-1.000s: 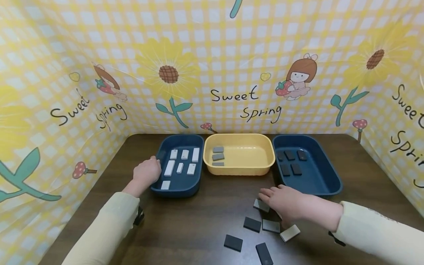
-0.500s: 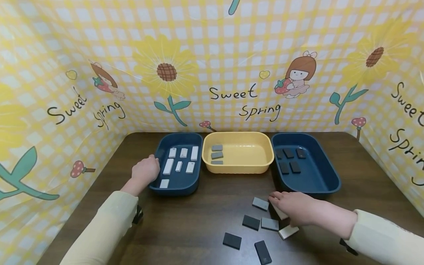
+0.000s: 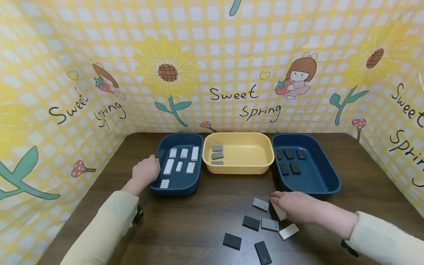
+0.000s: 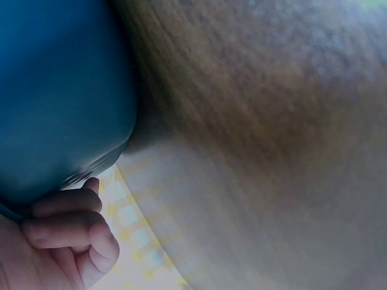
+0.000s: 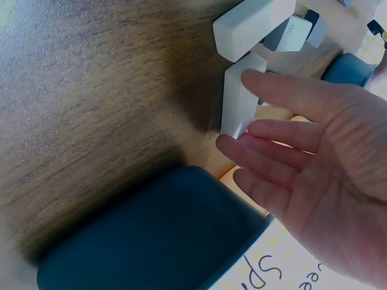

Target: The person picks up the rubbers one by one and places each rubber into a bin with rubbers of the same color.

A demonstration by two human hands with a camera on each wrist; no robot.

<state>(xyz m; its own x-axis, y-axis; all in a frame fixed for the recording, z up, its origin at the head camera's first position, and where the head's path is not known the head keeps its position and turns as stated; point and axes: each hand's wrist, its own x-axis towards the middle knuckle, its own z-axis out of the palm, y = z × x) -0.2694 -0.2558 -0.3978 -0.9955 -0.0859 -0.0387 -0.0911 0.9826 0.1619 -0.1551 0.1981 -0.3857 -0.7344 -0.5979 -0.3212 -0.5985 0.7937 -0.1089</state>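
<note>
My left hand (image 3: 145,171) grips the left side of a blue tray (image 3: 183,190) that holds several white blocks (image 3: 168,166). In the left wrist view, curled fingers (image 4: 75,226) lie against the tray's rim. On the table, my right hand (image 3: 301,208) reaches over a long white block (image 3: 277,211). The right wrist view shows its fingers loosely extended, with the thumb overlapping the white block (image 5: 237,103) and fingertips right at its end. Beside that hand lie a second white block (image 3: 289,232), grey blocks (image 3: 260,204) and black blocks (image 3: 251,223).
A yellow tray (image 3: 238,170) with a few grey blocks (image 3: 217,155) stands at the back middle. To its right is another blue tray (image 3: 326,180) holding several black blocks (image 3: 294,168), close behind my right hand. A checked cloth (image 3: 232,66) hangs behind the table (image 3: 192,228).
My right hand has drawn back to the right from the grey block to the long white block, which now shows more. My left hand stays on the tray.
</note>
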